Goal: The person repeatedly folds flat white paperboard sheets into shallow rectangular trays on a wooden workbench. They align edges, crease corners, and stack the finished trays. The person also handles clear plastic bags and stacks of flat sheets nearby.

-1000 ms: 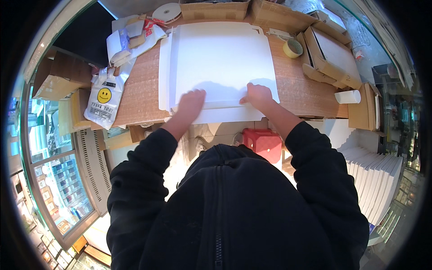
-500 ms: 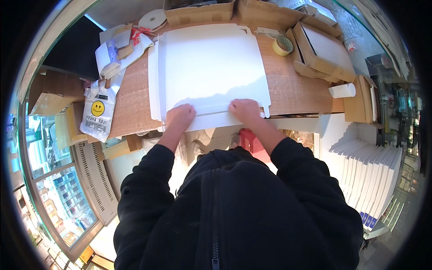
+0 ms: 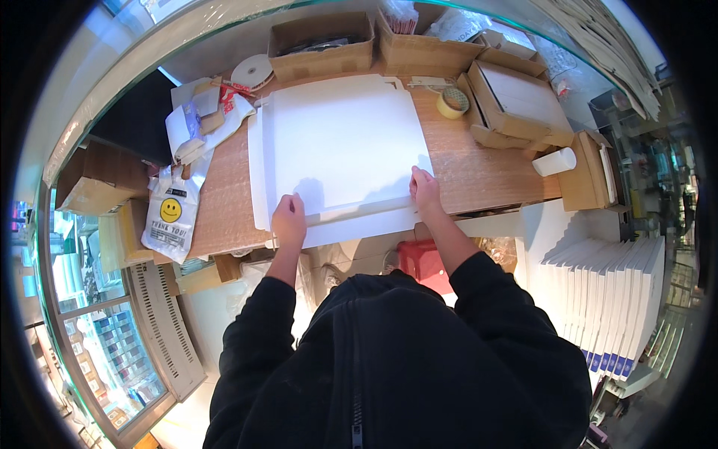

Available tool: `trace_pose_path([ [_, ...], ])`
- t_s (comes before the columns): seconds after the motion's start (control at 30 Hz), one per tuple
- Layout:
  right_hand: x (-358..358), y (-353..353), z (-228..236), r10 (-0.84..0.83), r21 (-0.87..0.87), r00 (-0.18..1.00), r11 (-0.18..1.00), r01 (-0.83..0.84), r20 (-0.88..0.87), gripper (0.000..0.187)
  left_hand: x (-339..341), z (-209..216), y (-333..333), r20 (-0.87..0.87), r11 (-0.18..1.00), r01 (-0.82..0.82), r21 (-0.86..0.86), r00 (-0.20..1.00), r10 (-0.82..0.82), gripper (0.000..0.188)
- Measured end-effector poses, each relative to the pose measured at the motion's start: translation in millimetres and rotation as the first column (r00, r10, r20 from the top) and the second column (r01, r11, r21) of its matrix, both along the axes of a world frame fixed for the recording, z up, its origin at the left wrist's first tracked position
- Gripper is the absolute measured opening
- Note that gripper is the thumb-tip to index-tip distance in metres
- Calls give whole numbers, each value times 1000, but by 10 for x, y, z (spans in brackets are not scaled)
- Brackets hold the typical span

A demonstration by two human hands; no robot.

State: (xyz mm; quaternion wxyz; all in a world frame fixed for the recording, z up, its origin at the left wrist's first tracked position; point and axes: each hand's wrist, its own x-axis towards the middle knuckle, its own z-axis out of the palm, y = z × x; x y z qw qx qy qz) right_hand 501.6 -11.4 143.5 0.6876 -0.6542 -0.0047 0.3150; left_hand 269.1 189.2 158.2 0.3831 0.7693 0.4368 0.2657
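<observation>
A large white cardboard sheet (image 3: 344,142) with notched corners and folded edges lies on the wooden table. Its front flap (image 3: 359,227) juts past the table's near edge. Over the sheet's front left corner is my left hand (image 3: 289,222), closed with thumb and fingers drawn together; a shadow of it falls on the white surface. My right hand (image 3: 425,192), also closed, is at the sheet's right edge near the front corner. Whether anything is between the fingers of either hand is hidden.
A tape roll (image 3: 452,103), a cardboard box (image 3: 520,105) and a white cylinder (image 3: 555,162) stand on the right. Left lies a plastic bag (image 3: 170,213). Open cartons (image 3: 321,60) line the back. A red stool (image 3: 422,266) is below, with white panels (image 3: 602,299) stacked at right.
Both hands have moved apart from the front crease, the left toward the left corner and the right toward the right edge. The whole view has shifted, with the table now lower in the picture.
</observation>
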Motion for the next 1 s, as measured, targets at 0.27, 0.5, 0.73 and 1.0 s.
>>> trace_pose_path([
  [0.27,130,-348,579,-146,133,989,981,141,31,32,304,276,-608,-307,554,564,612,816,-490,32],
  [0.5,472,-794,817,-159,298,985,945,134,60,20,250,942,-421,-317,585,688,429,721,-616,34],
  [0.73,443,-854,1195,90,437,980,899,-3,-179,54,-174,1858,-214,-332,315,626,713,698,-635,39],
  [1.0,-70,-776,833,166,451,966,890,-62,-196,41,-480,1502,-175,-24,665,226,712,954,-299,59],
])
